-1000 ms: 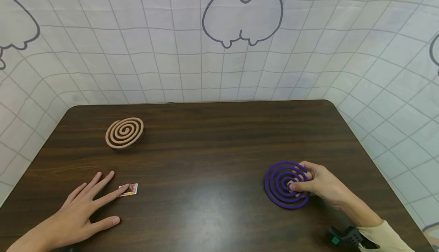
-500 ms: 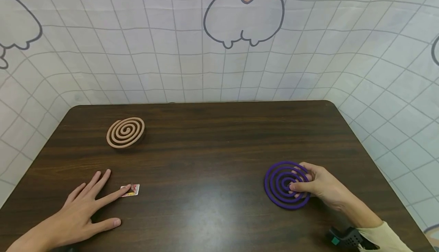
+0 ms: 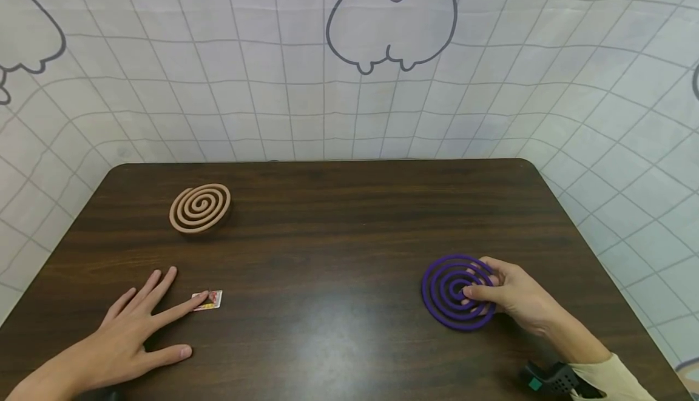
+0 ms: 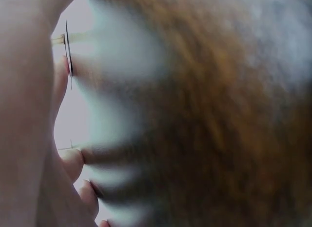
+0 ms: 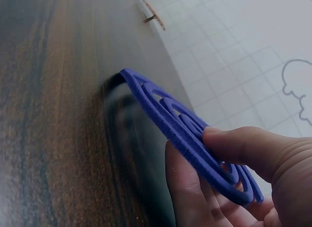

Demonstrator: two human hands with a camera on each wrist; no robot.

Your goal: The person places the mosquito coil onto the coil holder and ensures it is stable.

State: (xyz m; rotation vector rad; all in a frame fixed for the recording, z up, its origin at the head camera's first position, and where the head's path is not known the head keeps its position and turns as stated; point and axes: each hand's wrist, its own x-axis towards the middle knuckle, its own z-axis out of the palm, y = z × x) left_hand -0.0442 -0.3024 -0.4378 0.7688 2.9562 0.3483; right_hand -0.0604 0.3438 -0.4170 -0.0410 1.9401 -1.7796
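Observation:
My right hand (image 3: 519, 298) pinches a purple mosquito coil (image 3: 442, 307), thumb on its upper face and fingers beneath. In the right wrist view the purple coil (image 5: 161, 122) is tilted, its far edge low by the tabletop. My left hand (image 3: 128, 334) lies palm down with fingers spread on the table. Its index fingertip rests on a small printed card (image 3: 215, 299) that has red and yellow on it. Behind the left hand, a tan mosquito coil (image 3: 182, 227) sits raised above the table on a support mostly hidden under it.
The dark wood-grain table (image 3: 327, 219) has rounded far corners. A white grid-patterned curtain (image 3: 246, 73) with cartoon animal drawings hangs behind it and along both sides. A black device (image 3: 551, 378) is strapped at my right wrist, by the pale sleeve (image 3: 611, 380).
The head view shifts very slightly. Both hands, the purple coil, the card and the tan coil otherwise stay as they were.

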